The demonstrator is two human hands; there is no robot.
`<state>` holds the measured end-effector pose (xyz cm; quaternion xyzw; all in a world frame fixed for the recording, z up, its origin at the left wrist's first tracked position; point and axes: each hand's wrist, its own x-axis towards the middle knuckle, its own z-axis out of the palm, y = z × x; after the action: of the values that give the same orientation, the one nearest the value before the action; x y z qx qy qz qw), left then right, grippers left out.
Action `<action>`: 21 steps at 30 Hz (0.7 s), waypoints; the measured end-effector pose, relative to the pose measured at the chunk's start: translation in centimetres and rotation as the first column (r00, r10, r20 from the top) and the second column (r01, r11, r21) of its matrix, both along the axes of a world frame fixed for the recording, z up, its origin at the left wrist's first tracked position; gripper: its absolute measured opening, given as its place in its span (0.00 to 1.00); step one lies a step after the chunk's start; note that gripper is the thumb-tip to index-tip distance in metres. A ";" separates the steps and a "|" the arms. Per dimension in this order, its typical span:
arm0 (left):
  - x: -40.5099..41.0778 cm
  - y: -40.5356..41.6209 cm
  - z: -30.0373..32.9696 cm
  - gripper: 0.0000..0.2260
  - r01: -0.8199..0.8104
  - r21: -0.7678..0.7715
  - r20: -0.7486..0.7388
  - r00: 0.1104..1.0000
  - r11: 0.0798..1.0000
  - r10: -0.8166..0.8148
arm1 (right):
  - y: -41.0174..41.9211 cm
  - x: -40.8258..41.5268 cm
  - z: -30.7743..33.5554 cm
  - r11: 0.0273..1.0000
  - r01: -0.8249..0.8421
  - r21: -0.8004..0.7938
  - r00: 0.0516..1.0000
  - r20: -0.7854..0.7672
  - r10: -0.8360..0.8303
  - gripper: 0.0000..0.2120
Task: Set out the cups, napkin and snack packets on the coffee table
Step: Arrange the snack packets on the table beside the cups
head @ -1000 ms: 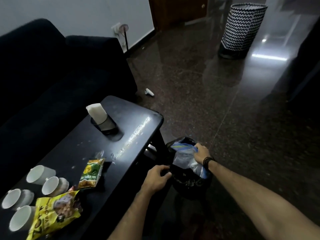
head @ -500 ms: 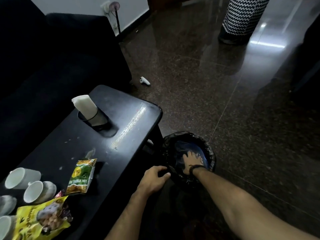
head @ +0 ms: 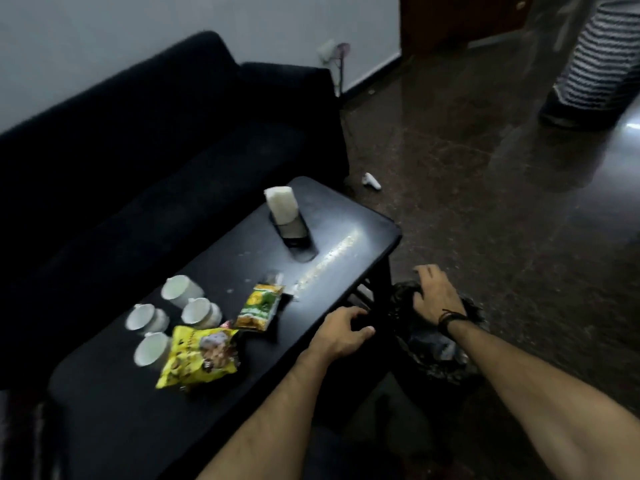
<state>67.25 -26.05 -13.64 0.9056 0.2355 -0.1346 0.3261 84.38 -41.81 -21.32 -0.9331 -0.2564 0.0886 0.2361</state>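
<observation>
My left hand (head: 341, 332) rests half-curled, empty, on the coffee table (head: 367, 233) near edge, steadying me. My right hand (head: 434, 296) spreads over the bin (head: 436, 355) beside its corner. Packets (head: 197, 355), cups (head: 181, 289) cluster mid-table; napkin (head: 282, 204) stands near the far end.

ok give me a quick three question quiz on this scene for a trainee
1. How many white cups lie on the coffee table?
2. True or false: the green packet lies nearer the napkin holder than the yellow packet does.
3. Where is the right hand? A) on the sofa B) over the black-lined bin beside the table C) holding a cup

Key
1. Four.
2. True.
3. B; the left hand rests at the table's near edge, holding nothing.
</observation>
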 end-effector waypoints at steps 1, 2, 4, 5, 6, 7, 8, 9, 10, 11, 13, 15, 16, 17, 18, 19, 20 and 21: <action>-0.7 0.4 0.7 0.22 -0.010 0.012 0.024 1.000 1.000 0.009 | 0.8 -0.3 0.9 0.999 -0.004 0.047 1.000 0.031 0.003 0.25; -1.6 0.9 1.4 0.21 -0.025 0.024 0.046 0.999 0.999 0.024 | 1.8 -0.8 1.9 0.996 -0.025 0.088 0.998 0.061 0.020 0.25; -3.2 2.0 2.5 0.20 -0.059 0.050 0.083 0.995 0.997 0.054 | 4.0 -2.1 3.8 0.982 -0.082 0.171 0.993 0.102 0.065 0.24; -4.3 2.8 3.0 0.20 -0.081 0.068 0.102 0.992 0.994 0.073 | 5.4 -3.0 4.8 0.972 -0.117 0.203 0.989 0.110 0.096 0.24; -5.5 3.7 3.5 0.20 -0.105 0.086 0.119 0.988 0.991 0.095 | 6.7 -4.1 5.8 0.962 -0.156 0.223 0.985 0.109 0.134 0.24; -6.7 4.6 4.1 0.20 -0.132 0.103 0.138 0.984 0.986 0.117 | 8.2 -5.3 6.8 0.953 -0.199 0.230 0.978 0.101 0.180 0.24; -8.0 5.6 4.6 0.20 -0.160 0.121 0.162 0.977 0.980 0.140 | 9.7 -6.5 7.7 0.943 -0.245 0.227 0.969 0.091 0.230 0.24; -9.3 6.5 5.0 0.19 -0.192 0.139 0.194 0.967 0.971 0.164 | 11.0 -7.7 8.3 0.932 -0.290 0.217 0.957 0.083 0.279 0.23; -10.8 7.6 5.3 0.17 -0.239 0.157 0.238 0.951 0.958 0.198 | 12.6 -9.0 9.0 0.917 -0.339 0.209 0.941 0.083 0.329 0.23; -12.4 8.5 5.7 0.15 -0.296 0.171 0.284 0.928 0.940 0.241 | 14.0 -10.4 9.4 0.899 -0.386 0.207 0.922 0.082 0.377 0.23; -15.5 10.2 6.2 0.12 -0.415 0.182 0.368 0.869 0.892 0.330 | 16.9 -12.8 10.2 0.858 -0.466 0.217 0.884 0.069 0.463 0.22; -18.1 11.6 6.5 0.11 -0.521 0.206 0.418 0.812 0.828 0.407 | 19.2 -14.8 10.6 0.832 -0.519 0.194 0.852 0.041 0.522 0.24; -19.3 12.3 6.5 0.11 -0.573 0.234 0.427 0.786 0.785 0.446 | 20.3 -15.8 10.7 0.832 -0.530 0.165 0.845 0.025 0.534 0.27; -20.3 13.0 6.5 0.12 -0.622 0.255 0.423 0.760 0.740 0.493 | 21.3 -16.7 10.7 0.841 -0.524 0.137 0.849 0.001 0.529 0.30; -21.2 13.5 6.5 0.14 -0.665 0.262 0.409 0.733 0.700 0.543 | 22.2 -17.5 10.6 0.858 -0.501 0.116 0.862 -0.029 0.507 0.35; -21.8 13.9 6.3 0.17 -0.697 0.263 0.392 0.709 0.667 0.587 | 22.8 -18.2 10.3 0.879 -0.465 0.102 0.879 -0.060 0.472 0.39; -22.3 14.2 6.0 0.20 -0.718 0.264 0.379 0.691 0.644 0.615 | 23.5 -18.8 10.0 0.900 -0.427 0.085 0.897 -0.082 0.434 0.41; -22.6 14.5 5.6 0.22 -0.727 0.267 0.367 0.684 0.633 0.630 | 24.0 -19.2 9.5 0.918 -0.391 0.066 0.913 -0.102 0.396 0.43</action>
<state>44.66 -11.56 -8.08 0.8032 0.5415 0.1592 0.1902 65.21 -17.78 -11.83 -0.8504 -0.4272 0.1813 0.2481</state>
